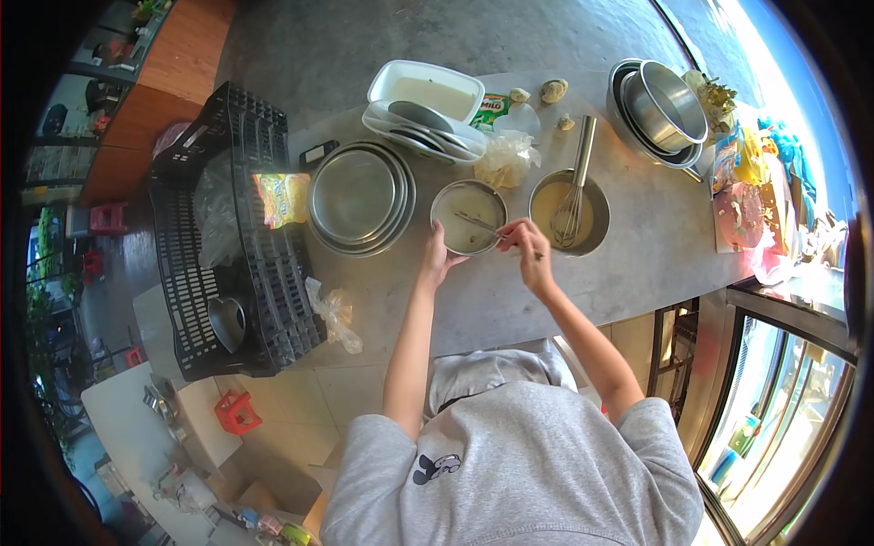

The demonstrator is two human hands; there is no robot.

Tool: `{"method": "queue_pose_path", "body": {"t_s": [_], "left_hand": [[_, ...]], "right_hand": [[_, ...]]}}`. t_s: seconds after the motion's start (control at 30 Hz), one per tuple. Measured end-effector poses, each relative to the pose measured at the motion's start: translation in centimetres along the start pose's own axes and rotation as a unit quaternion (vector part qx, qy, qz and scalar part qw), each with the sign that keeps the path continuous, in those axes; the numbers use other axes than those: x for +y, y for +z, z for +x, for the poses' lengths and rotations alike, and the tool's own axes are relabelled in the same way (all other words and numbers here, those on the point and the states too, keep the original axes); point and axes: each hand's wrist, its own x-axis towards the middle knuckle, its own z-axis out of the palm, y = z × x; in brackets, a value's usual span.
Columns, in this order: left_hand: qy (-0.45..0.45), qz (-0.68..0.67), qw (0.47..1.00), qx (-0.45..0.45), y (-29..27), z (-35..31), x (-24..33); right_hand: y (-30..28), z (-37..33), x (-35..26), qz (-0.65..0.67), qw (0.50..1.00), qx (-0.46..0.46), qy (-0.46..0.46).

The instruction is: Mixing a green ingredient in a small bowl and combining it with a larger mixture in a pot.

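My left hand point(439, 257) grips the lower left side of a small round metal bowl point(438, 238), thumb up along its wall. A pale, creamy mixture point(473, 238) lies inside. In my right hand point(531, 247) is a slim metal utensil point(477, 221), slanting over the rim with its far end in the mixture; I cannot tell whether it is a spoon or a fork. Just right of that hand stands a metal pot point(603, 232) of yellowish liquid. A balloon whisk point(584, 150) leans in it, handle pointing away from me.
Stacked round metal pans point(355, 196) sit to the left, beside a black plastic crate point(264, 273). Behind are a white tub point(428, 80), a plastic bag point(506, 162) and a green packet point(492, 109). Nested metal bowls point(669, 105) and colourful packages point(742, 205) occupy the right.
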Motion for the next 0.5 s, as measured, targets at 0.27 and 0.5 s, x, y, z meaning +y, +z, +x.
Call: {"method": "queue_pose_path", "body": {"t_s": [0.27, 0.5], "left_hand": [[0.168, -0.019, 0.985, -0.033, -0.2, -7.3, 6.0], [0.365, 0.192, 0.907, 0.090, -1.5, -10.1, 10.5]], "right_hand": [[-0.9, -0.4, -8.0, -0.048, 0.985, -0.157, -0.048], [3.2, 2.2, -11.9, -0.123, 0.974, -0.112, -0.154]]}}
